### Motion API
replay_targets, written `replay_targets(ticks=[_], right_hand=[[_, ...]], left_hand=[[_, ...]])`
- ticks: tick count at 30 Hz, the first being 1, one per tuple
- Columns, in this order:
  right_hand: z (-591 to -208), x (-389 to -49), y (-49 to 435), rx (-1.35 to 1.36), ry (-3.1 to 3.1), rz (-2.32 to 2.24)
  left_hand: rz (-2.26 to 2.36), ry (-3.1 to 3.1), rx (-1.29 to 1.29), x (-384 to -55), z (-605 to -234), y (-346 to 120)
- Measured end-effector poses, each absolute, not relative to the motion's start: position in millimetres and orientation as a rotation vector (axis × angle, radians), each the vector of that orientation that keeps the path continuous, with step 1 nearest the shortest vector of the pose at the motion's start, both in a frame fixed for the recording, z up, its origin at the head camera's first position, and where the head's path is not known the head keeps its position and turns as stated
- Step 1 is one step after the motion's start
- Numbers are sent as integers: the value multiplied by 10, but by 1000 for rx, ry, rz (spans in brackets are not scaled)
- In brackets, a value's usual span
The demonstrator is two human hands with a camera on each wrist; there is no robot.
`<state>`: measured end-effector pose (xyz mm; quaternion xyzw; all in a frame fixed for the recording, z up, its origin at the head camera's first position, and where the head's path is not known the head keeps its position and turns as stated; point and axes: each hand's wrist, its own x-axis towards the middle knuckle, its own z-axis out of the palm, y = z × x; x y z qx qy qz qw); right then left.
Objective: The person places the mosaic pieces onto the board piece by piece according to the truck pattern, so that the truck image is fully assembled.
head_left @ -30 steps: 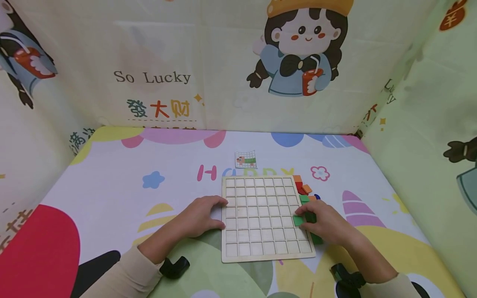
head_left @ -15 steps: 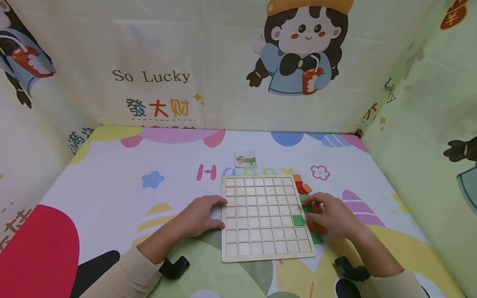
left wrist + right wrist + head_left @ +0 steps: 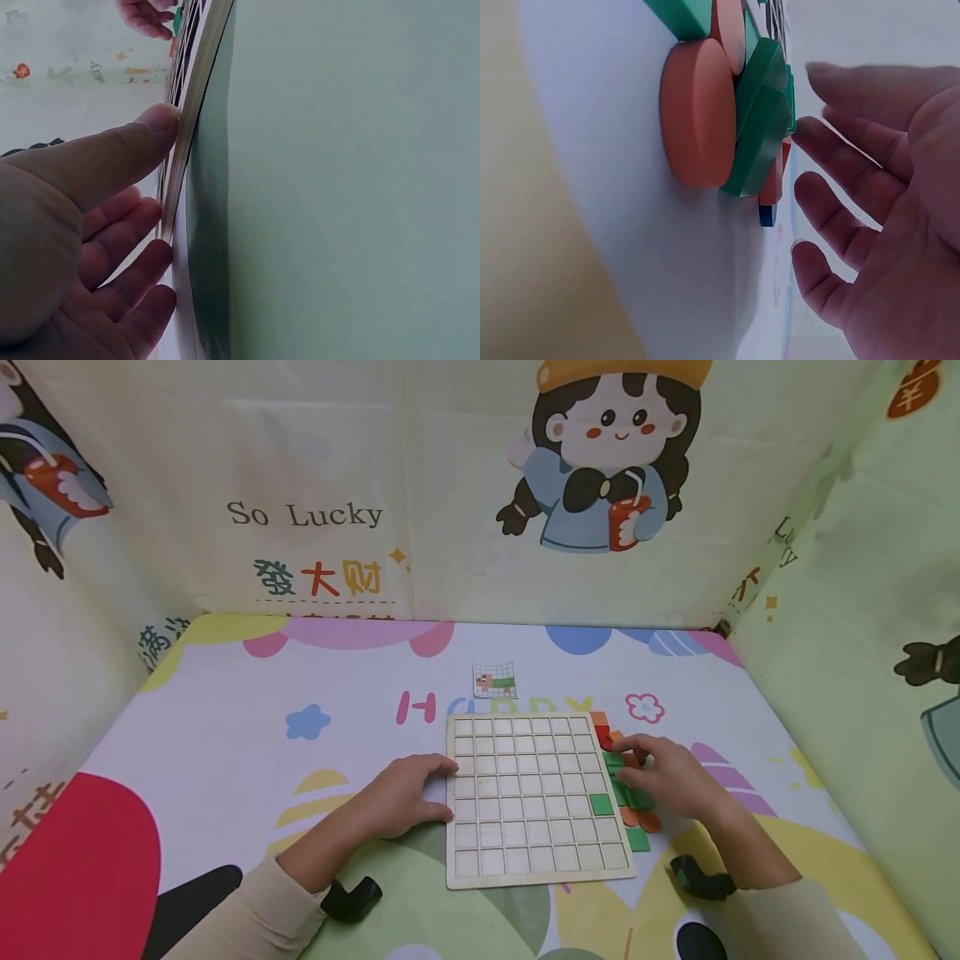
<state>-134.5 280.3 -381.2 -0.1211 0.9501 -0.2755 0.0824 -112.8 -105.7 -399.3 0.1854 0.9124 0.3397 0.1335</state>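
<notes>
A wooden grid board with square cells lies on the table, one green square tile set in a cell near its right side. Along the board's left edge rests my left hand, thumb and fingertips against the rim; the left wrist view shows the thumb there too. My right hand hovers over the pile of loose tiles beside the board's right edge, thumb and fingers parted with nothing between them. In the right wrist view its fingertips come close to stacked green tiles, beside an orange round piece.
Orange and red tiles lie by the board's upper right corner. Another green tile sits at the pile's near end. Behind the board is a small card with a gridded coloured picture. Printed curtains surround the table.
The right hand has let go of the green tile, now in its cell, and moved right and away over the pile. The left hand has stayed at the board's edge.
</notes>
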Motion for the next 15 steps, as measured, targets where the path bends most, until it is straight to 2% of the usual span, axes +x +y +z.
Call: replay_targets(ticks=[15], right_hand=[[-3849, -1379, 2756, -323, 2849, -812]], left_hand=[[992, 2646, 552, -1119, -3977, -1056]])
